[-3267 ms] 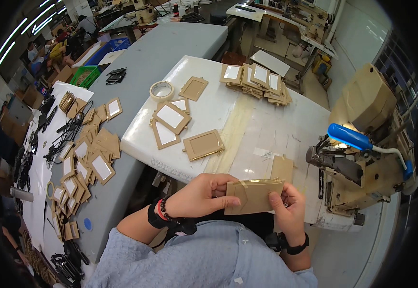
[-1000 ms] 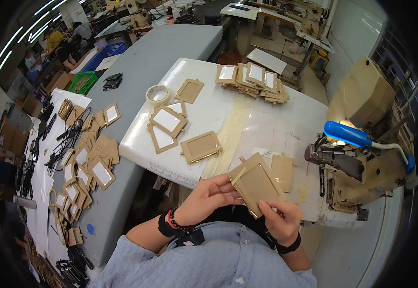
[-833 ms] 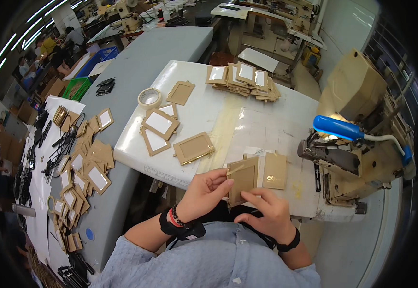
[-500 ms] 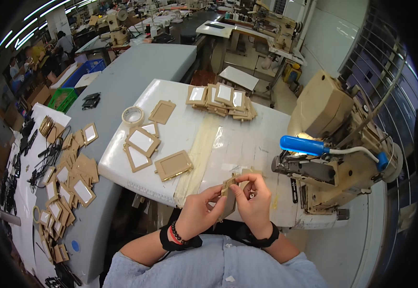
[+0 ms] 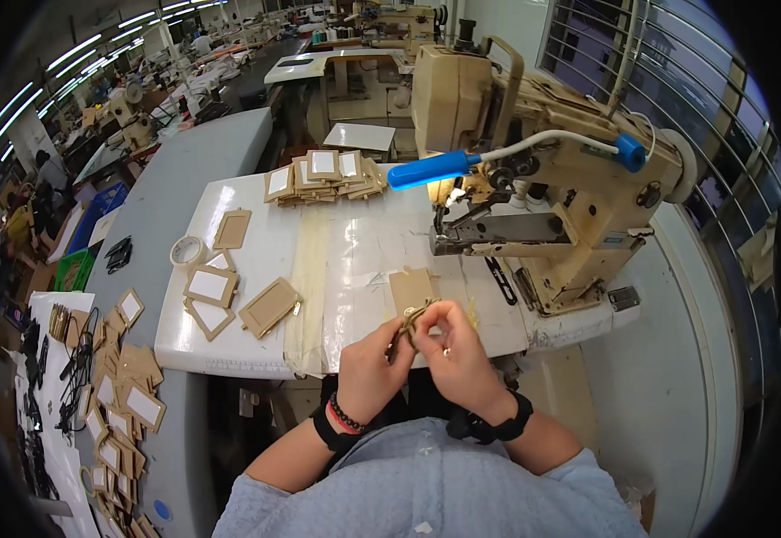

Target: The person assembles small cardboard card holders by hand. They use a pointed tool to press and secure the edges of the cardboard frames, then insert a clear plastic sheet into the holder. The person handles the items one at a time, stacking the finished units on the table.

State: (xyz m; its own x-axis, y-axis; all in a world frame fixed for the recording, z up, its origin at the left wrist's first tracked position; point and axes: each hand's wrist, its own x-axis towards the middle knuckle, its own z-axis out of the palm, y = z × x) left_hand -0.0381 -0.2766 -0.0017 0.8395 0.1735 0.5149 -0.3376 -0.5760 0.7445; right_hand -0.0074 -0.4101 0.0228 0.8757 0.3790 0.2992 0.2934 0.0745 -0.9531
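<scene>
Close to my body, at the table's front edge, my left hand (image 5: 368, 372) and my right hand (image 5: 464, 366) pinch a small tan card holder (image 5: 415, 316) between thumbs and fingers. A metal fitting shows at its top, while most of its body is hidden by my fingers. Just beyond it a flat tan piece (image 5: 413, 289) lies on the white table (image 5: 354, 255). To the left lie several loose tan card holders, one with a metal clip at its corner (image 5: 270, 307) and one with a white window (image 5: 212, 285).
A beige sewing machine (image 5: 578, 215) with a blue lamp (image 5: 431, 169) stands at right. Stacked card holders (image 5: 323, 175) sit at the far side, a tape roll (image 5: 188, 252) at left. More holders (image 5: 144, 408) pile on the grey table (image 5: 184, 170). Black scissors-like tool (image 5: 500, 281) lies by the machine.
The view has turned right, so the tables and machine appear farther left. Both hands still grip the card holder, which is now tilted and shows less of its panel.
</scene>
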